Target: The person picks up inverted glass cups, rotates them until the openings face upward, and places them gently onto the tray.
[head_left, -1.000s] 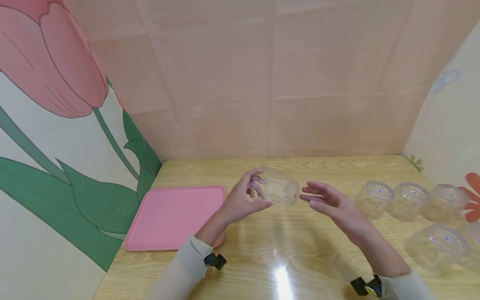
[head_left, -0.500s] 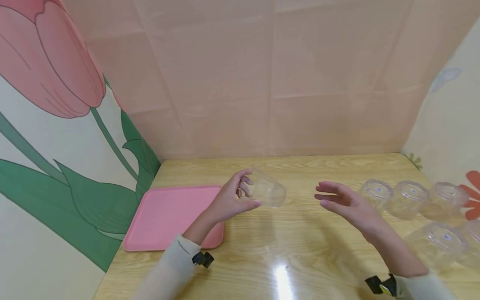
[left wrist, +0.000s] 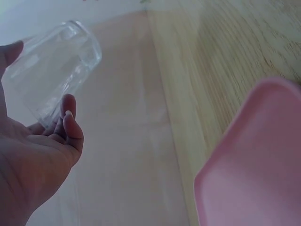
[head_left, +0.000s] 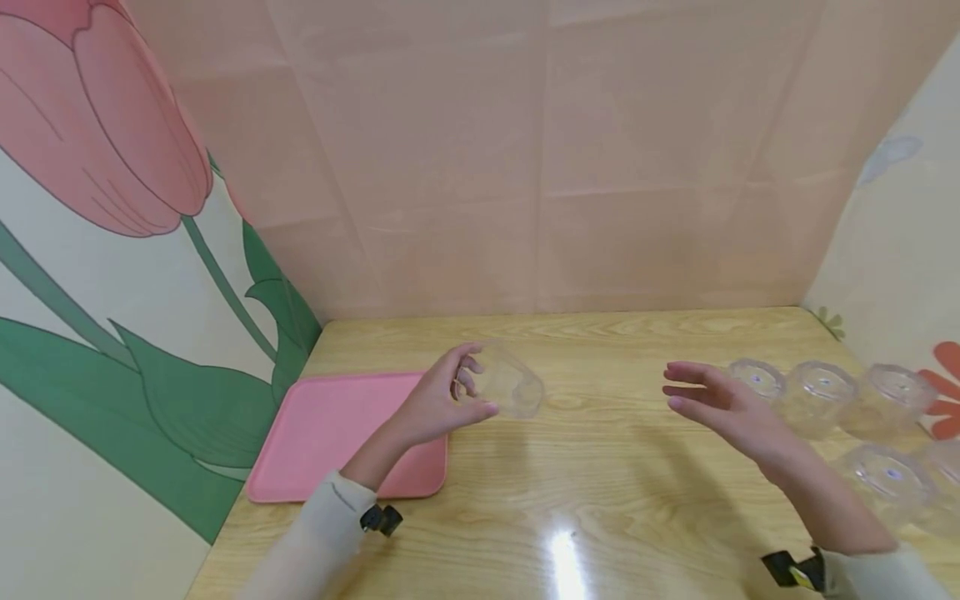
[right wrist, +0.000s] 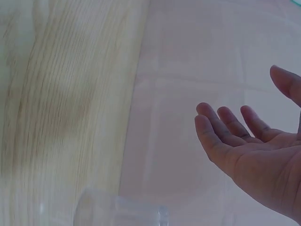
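Note:
A clear plastic cup (head_left: 513, 383) is held tilted above the table by my left hand (head_left: 437, 400), its thumb and fingers curled round one end. In the left wrist view the same cup (left wrist: 61, 63) lies between the thumb and the bent fingers, its thick base pointing away from the palm. My right hand (head_left: 731, 408) hovers over the right half of the table with relaxed, slightly bent fingers and holds nothing. It is nearest to the clear cups (head_left: 823, 396) on the right. The right wrist view shows the right hand's fingers (right wrist: 221, 136) spread apart.
A pink tray (head_left: 337, 442) lies on the wooden table (head_left: 585, 475) at the left, partly behind the left forearm. Several clear cups stand upside down in two rows at the right, including a front cup (head_left: 888, 483) partly behind the right forearm. Printed cloth walls (head_left: 540, 167) enclose the table.
My left hand has carried the cup leftward, closer to the pink tray. My right hand, close to that cup's base a second ago, has drawn away to the right, toward the standing cups.

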A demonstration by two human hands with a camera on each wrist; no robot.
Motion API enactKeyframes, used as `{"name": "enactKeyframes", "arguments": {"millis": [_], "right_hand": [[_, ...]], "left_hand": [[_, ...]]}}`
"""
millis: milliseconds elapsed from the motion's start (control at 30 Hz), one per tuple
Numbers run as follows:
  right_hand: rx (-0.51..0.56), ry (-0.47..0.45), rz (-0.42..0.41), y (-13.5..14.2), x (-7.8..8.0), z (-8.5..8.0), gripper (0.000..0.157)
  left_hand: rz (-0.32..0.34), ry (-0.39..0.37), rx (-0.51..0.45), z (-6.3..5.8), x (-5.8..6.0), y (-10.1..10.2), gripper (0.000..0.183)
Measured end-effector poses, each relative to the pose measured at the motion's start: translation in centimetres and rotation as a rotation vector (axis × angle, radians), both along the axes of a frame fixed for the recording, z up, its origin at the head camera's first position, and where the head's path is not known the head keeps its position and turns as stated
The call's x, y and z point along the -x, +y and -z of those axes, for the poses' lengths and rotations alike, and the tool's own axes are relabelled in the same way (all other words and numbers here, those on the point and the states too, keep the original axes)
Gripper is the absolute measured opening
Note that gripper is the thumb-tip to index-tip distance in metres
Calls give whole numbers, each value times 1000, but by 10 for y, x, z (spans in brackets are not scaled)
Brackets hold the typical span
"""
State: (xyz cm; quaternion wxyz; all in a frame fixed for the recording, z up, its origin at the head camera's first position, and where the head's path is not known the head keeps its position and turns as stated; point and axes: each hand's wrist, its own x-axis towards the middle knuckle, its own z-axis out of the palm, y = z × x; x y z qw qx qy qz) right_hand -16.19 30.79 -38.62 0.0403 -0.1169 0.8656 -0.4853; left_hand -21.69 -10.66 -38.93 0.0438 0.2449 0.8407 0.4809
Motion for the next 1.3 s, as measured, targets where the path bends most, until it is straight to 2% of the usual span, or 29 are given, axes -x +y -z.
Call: {"name": "enactKeyframes", "arguments": {"millis": [233,433,667,933,1200,1300], "right_hand": [[-106,22,24,17,2,-2,57],[-146,16,11,32,6,-4,60],[-221,9,29,46,7,-7,63],[-301,14,53,61,11,-9,69],[-407,51,78,74,14,-10,72],[-452,107,88,79,14,-9,71]], "left_hand": [[-23,-5,18,-6,-3,-12,86],[-37,-5,33,-8,-4,-24,87],[-59,-12,84,-6,-3,-38,87],[-86,15,151,-14,-5,-57,88],[-129,27,208,-18,-5,-76,90],[-148,19,221,-19,-6,-83,92]]}}
